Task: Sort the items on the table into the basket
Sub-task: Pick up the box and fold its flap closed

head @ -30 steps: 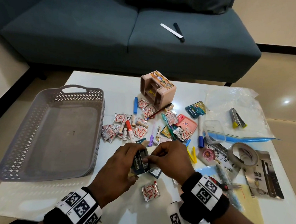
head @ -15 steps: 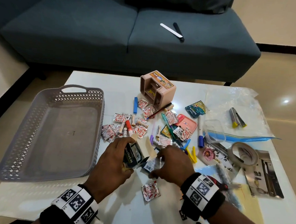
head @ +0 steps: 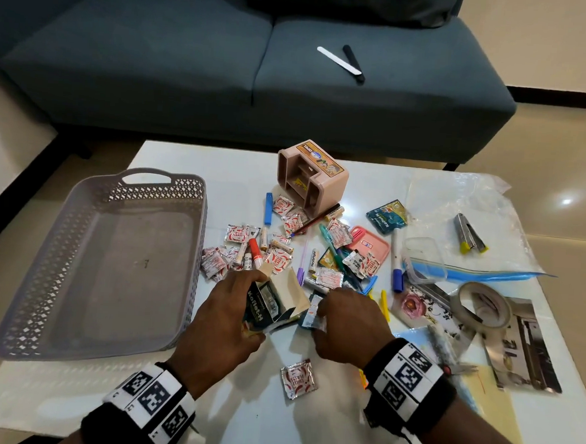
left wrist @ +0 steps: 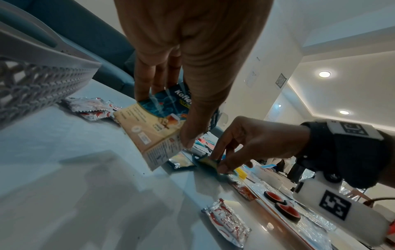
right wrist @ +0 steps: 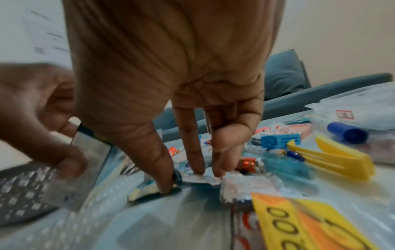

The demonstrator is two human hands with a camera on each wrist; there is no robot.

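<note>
Cardboard box [head: 268, 303] sits in the left hand [head: 223, 324], just above the worktop [head: 177, 403], beside the empty basket [head: 196, 216]. The grip is clamped on it, thumb one side, fingers the other. It looks light and thin, with its flap open, so a hard squeeze could crush it. Hold it by the flat sides. The right hand [head: 348, 328] pinches a small foil packet [right wrist: 197, 177] lying on the worktop. That looks slippery and crinkly; its edge is best.
</note>
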